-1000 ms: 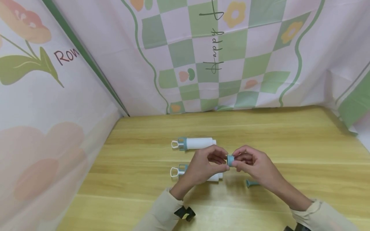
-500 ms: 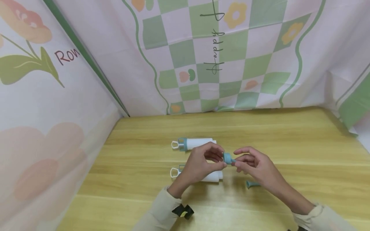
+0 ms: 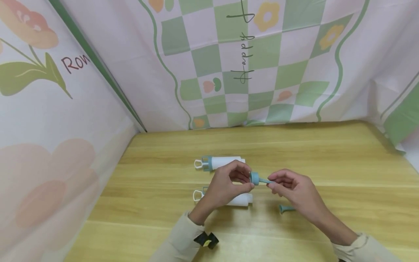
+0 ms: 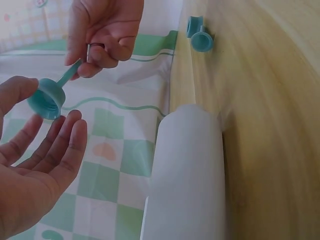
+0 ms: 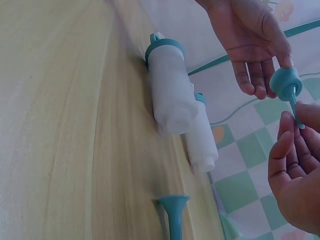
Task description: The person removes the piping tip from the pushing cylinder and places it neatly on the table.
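Observation:
In the head view, my left hand (image 3: 226, 185) pinches a teal screw cap (image 3: 254, 178) by its rim between thumb and fingertips. Threads show inside its wide mouth in the left wrist view, facing that hand. A thin teal nozzle (image 3: 264, 181) sticks out of the cap's narrow end. My right hand (image 3: 294, 193) pinches the tip of this nozzle between thumb and forefinger. Both hands hold the parts above the table. Beneath my left forearm lies a white syringe-like tube (image 3: 241, 200) with a white loop handle, partly hidden.
A second white tube (image 3: 226, 162) with a teal collar lies farther back on the wooden table (image 3: 157, 174). Below my right hand lies another teal nozzle (image 3: 286, 208) with a flared end. A teal ring-shaped piece (image 4: 194, 25) sits by it. Patterned cloth (image 3: 262, 80) hangs behind.
The nozzle has come into view from the cap's narrow end, showing more of its length. My right hand has drawn away rightward along it; my left hand moved slightly left with the cap.

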Demonstrator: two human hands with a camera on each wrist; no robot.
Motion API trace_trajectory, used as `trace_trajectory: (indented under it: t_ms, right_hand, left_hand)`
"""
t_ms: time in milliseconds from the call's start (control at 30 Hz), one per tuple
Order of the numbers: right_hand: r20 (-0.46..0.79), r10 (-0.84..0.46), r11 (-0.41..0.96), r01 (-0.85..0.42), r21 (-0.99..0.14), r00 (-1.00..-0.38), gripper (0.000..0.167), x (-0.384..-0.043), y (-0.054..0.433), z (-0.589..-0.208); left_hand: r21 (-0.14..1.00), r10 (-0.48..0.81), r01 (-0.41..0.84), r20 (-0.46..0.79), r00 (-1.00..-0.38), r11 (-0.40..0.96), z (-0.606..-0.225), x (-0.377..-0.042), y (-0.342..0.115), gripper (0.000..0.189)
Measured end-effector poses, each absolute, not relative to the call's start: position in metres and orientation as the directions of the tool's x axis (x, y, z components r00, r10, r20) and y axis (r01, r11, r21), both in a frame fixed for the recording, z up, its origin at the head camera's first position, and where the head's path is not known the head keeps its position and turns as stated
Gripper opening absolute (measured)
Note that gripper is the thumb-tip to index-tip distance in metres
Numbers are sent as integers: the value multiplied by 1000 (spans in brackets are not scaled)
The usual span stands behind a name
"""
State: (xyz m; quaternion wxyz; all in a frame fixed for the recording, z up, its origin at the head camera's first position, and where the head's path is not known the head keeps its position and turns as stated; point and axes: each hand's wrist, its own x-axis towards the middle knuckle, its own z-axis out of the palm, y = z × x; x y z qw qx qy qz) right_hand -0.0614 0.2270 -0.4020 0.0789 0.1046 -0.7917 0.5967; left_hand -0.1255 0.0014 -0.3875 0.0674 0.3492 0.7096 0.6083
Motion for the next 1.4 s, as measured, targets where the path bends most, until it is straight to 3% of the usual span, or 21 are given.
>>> trace_trajectory:
  t_ms: [1067,1400]
  right_hand:
    - [252,-65,274,-261,-926,-965,9,-63,223,-396]
    - [250,-62,254,-258,-932,-966,9,-64,221,-396]
  left_hand:
    - [962,566,274,231,-792,-10,-394,-121,6,26]
    - [953,559,304,245,-792,13,-393,-120,8,27]
